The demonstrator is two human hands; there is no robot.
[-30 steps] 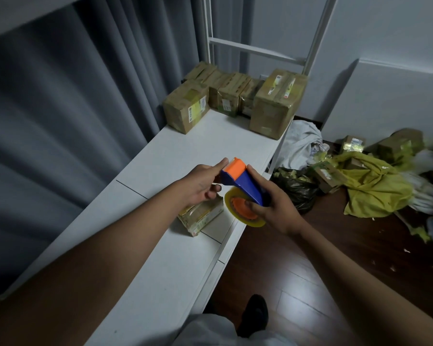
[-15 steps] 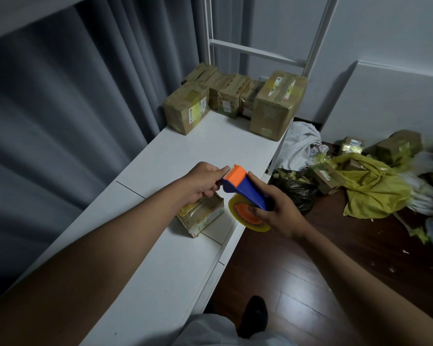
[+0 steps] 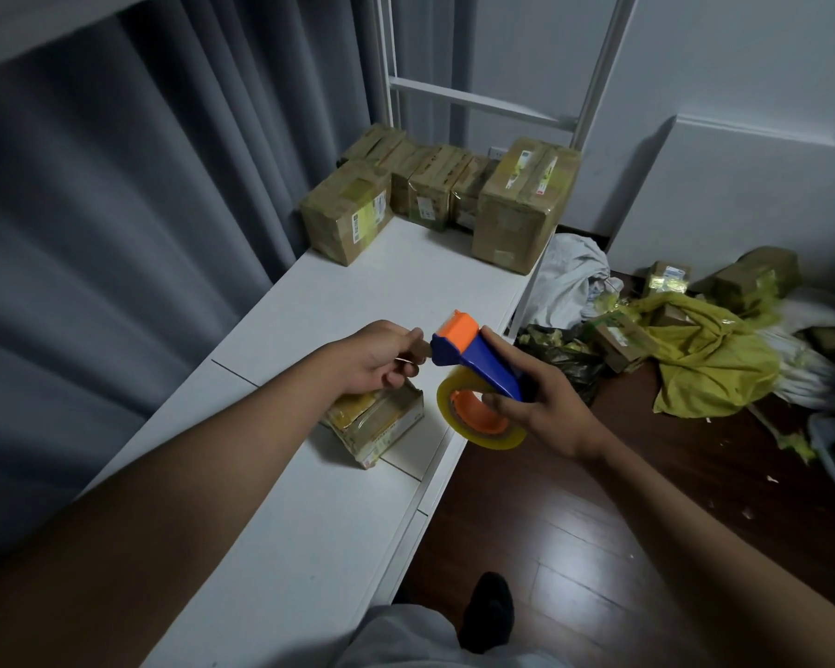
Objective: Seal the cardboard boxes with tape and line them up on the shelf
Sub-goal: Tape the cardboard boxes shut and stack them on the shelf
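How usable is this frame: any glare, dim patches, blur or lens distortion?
Head view: dim overall, curtain and forearms in shadow; glare only on the floor; wide-angle bend in the shelf frame; left hand, right hand, tape dispenser and nearest box sharp enough, far box labels unreadable.

grey curtain (image 3: 116, 262) | yellow cloth (image 3: 709, 359) on wood floor (image 3: 574, 547) | black bag (image 3: 565, 354)

The room is dimly and coolly lit, with muted colours throughout. A pale glare is seen on the wooden floor (image 3: 574, 537) near the bottom edge. Straight lines are bowed by wide-angle distortion; the forearms nearest the camera are softly blurred.
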